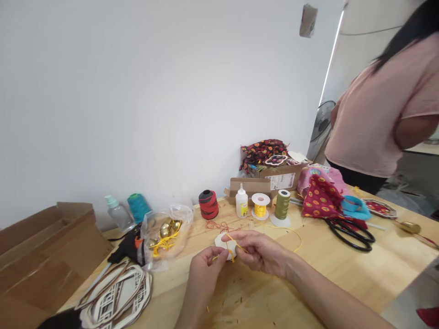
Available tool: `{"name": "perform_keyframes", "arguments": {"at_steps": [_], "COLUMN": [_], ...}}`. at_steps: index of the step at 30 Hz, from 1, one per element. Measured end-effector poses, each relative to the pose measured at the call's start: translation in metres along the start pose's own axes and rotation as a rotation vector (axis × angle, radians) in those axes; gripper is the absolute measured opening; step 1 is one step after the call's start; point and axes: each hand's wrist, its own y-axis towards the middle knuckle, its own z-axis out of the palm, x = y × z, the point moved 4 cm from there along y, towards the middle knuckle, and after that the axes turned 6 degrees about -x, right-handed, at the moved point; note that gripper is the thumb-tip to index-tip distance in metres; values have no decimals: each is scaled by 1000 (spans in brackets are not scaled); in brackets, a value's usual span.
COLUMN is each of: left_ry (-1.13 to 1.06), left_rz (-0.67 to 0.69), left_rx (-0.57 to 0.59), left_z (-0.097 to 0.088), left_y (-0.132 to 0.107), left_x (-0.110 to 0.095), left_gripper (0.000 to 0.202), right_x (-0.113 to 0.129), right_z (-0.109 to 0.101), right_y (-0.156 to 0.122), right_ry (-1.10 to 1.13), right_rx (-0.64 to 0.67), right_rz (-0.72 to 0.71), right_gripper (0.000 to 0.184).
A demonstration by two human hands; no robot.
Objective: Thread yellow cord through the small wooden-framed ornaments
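My left hand pinches a yellow cord between thumb and fingertips, low over the wooden table. Close on its right, my right hand grips another stretch of the same cord, its fingers curled and a strand crossing the index finger. Behind the fingertips is a small white disc-like piece, partly covered by both hands; whether the cord is fixed to it I cannot tell. From the right hand the cord loops across the table toward a spool of yellow cord. Thin red thread lies tangled just beyond.
Behind the hands stand a red thread cone, a glue bottle and a green thread spool. Black-handled scissors lie right. Left are a bag of gold bells, a glue gun, wooden frames and a cardboard box. A person stands at right.
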Motion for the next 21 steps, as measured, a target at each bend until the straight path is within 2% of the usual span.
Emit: {"name": "perform_keyframes", "arguments": {"at_steps": [3,7,10,14,18,21], "left_ry": [-41,-157,-183,-162,-112,-99], "left_rz": [-3,-89,-131,-100,-91,-137], "left_rx": [65,149,133,117,117,135], "left_z": [3,6,4,3,4,5], "left_y": [0,-4,-6,-6,-6,-5], "left_x": [2,3,2,1,1,3], "left_gripper": [20,19,17,18,27,24], "right_x": [-2,-6,-10,-9,2,8], "right_z": [10,17,15,13,15,17], "right_y": [0,3,5,5,1,-4], "right_ry": [-245,-560,-690,-873,-1176,-1343], "right_rx": [8,-24,-69,-147,-288,-355], "right_rz": [-114,-262,-299,-373,-585,-662], "right_gripper": [40,43,45,46,34,21]}}
